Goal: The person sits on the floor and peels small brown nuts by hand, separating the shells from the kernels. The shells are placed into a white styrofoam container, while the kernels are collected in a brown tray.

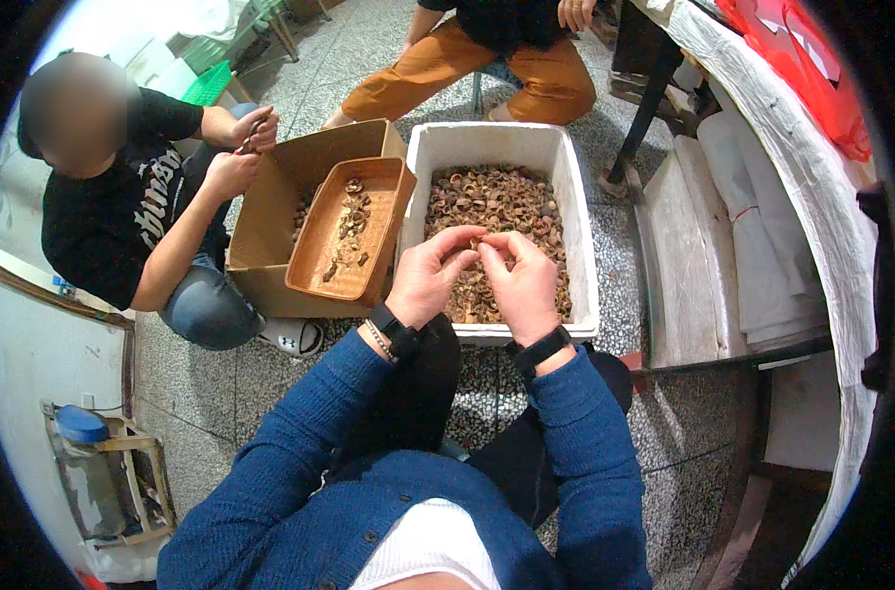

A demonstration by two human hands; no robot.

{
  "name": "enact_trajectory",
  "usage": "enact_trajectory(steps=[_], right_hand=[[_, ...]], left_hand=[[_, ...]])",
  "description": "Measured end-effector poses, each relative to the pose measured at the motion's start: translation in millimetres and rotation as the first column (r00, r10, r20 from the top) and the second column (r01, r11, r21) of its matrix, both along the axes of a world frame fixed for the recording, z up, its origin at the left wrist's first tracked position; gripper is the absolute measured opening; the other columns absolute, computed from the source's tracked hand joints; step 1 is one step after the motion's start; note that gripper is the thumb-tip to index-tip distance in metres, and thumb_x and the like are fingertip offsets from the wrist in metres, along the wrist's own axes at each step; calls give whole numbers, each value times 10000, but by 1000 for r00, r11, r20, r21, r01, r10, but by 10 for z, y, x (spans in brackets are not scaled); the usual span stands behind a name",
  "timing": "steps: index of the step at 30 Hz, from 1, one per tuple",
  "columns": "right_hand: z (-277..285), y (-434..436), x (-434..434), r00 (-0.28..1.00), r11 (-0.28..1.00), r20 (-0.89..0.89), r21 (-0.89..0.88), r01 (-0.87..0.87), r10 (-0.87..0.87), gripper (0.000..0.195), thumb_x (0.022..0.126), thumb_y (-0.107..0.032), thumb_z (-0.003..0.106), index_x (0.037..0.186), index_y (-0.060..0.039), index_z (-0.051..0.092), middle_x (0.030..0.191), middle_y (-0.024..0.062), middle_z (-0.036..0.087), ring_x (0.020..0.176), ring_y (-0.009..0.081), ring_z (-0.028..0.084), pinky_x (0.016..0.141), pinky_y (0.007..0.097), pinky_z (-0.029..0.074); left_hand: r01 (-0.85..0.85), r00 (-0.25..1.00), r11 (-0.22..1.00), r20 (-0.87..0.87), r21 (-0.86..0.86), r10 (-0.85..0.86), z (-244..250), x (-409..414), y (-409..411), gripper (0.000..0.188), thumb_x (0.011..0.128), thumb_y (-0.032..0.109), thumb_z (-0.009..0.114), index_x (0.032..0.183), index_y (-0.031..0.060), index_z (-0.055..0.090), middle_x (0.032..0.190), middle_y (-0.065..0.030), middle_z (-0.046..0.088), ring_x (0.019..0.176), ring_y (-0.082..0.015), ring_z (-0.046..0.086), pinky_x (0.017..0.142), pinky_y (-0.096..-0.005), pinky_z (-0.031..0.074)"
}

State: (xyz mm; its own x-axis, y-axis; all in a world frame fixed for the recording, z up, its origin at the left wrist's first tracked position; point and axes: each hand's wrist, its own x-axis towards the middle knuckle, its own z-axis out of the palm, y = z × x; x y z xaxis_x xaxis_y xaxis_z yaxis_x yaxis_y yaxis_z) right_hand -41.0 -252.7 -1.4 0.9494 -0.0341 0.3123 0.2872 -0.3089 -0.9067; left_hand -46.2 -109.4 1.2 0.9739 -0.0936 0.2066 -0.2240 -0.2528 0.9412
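My left hand (pixel 431 276) and my right hand (pixel 517 280) meet over a white foam box (pixel 582 221), fingertips pinched together on a small brown shell piece (pixel 477 241). Many brown shells or husks (pixel 492 195) fill the lower part of the box. Left of it, a shallow woven tray (pixel 377 243) lies tilted on a cardboard box (pixel 270 206), with some shell pieces (pixel 353 217) scattered in it. More brown pieces show inside the cardboard box beside the tray. Exactly what kind of shell this is, I cannot tell.
A person (pixel 123 184) sits at the left, both hands on a small tool. Another person in brown trousers (pixel 558 74) sits beyond the foam box. A cloth-covered table (pixel 824 221) stands at the right, above stacked pale sheets (pixel 694 251). A wooden frame (pixel 134 472) stands lower left.
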Motion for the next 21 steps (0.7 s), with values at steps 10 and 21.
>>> enact_trajectory(steps=[10, 21], right_hand=[[-45, 60, -32, 999, 995, -29, 97, -28, 31, 122, 808, -118, 656, 897, -34, 655, 761, 98, 652, 648, 185, 621, 599, 293, 492], [-28, 37, -25, 997, 999, -63, 15, -49, 50, 97, 805, -110, 649, 853, -28, 633, 724, 98, 650, 629, 171, 634, 585, 298, 500]], left_hand=[[16, 997, 999, -70, -37, -18, 17, -85, 31, 310, 890, 0, 557, 1200, 4, 566, 1120, -80, 635, 1019, -128, 587, 899, -262, 465], [73, 991, 976, -94, -203, -93, -147, -53, 61, 302, 889, -4, 558, 1190, -1, 572, 1102, -76, 637, 1011, -124, 583, 901, -269, 465]])
